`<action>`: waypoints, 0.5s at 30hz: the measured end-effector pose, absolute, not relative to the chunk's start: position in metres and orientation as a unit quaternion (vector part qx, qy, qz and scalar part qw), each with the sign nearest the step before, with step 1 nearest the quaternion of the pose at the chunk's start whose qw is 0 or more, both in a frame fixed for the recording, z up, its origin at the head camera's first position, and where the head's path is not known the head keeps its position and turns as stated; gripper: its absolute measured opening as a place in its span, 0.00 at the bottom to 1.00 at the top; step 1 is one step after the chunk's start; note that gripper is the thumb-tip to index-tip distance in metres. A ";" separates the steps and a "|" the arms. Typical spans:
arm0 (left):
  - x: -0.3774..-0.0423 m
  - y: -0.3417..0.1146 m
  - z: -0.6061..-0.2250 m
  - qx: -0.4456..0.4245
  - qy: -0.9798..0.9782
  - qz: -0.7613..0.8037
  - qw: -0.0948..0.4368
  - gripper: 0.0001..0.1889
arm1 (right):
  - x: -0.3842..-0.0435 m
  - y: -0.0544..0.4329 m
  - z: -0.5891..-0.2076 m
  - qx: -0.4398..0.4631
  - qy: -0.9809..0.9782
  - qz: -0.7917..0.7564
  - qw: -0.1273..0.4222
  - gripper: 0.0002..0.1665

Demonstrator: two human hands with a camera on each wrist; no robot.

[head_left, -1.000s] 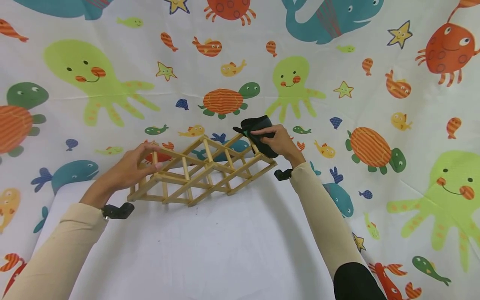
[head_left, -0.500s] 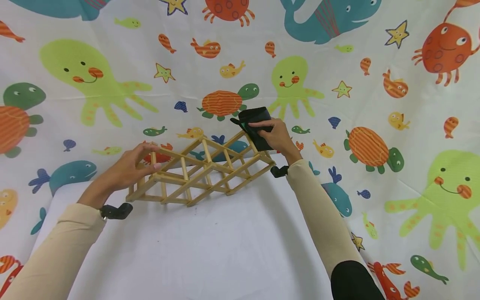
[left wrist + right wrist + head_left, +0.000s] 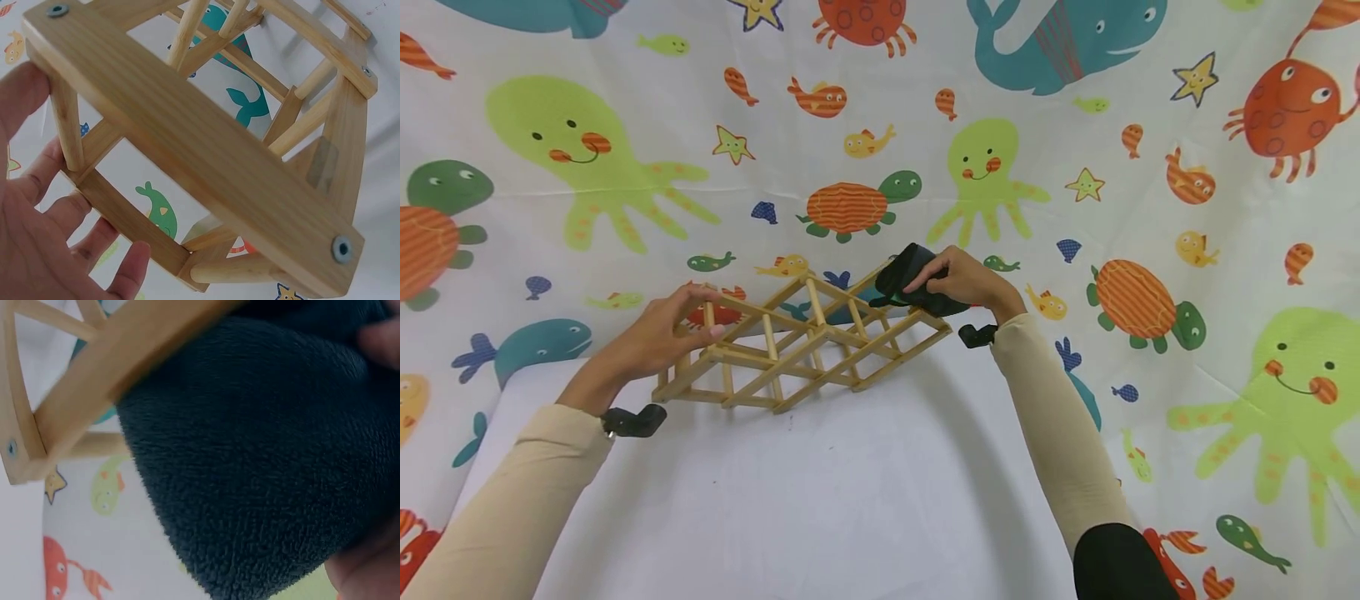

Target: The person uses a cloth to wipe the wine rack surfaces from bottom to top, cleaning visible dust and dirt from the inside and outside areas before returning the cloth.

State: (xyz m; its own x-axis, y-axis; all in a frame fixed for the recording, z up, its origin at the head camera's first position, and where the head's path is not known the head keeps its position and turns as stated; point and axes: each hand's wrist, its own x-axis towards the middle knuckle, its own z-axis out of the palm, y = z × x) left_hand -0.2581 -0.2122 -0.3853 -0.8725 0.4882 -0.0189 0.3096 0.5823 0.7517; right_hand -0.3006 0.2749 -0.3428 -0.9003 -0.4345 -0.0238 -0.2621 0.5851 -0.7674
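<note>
A slatted wooden lattice rack (image 3: 823, 332) with round dowels stands on the white surface, its left end nearer me. My left hand (image 3: 658, 337) holds that left end. Thumb and fingers (image 3: 69, 209) reach around a corner dowel, beside the broad front slat (image 3: 194, 140) in the left wrist view. At the far right end my right hand (image 3: 964, 279) pinches a dark, folded cloth (image 3: 901, 273) against the rack's top. In the right wrist view the fuzzy cloth (image 3: 250, 456) drapes against a wooden slat (image 3: 119, 369) and hides much of the hand.
The white-covered table (image 3: 820, 508) spreads out in front of the rack. Behind it hangs a pale curtain (image 3: 655, 92) printed with sea animals. Small black wrist cameras (image 3: 636, 421) sit at both cuffs.
My right hand rises slightly with the cloth, then comes down and to the right along the rack's far end. The left hand and the rack stay in place.
</note>
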 end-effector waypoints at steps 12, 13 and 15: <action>-0.253 -0.212 -0.386 0.217 0.887 0.390 0.117 0.34 | -0.313 0.254 -0.363 -0.146 0.898 -0.415 -0.023 0.26; -0.253 -0.212 -0.386 0.218 0.887 0.391 0.117 0.34 | -0.314 0.253 -0.363 -0.148 0.900 -0.410 -0.012 0.26; -0.252 -0.211 -0.385 0.217 0.887 0.392 0.116 0.34 | -0.313 0.255 -0.363 -0.156 0.902 -0.402 0.008 0.25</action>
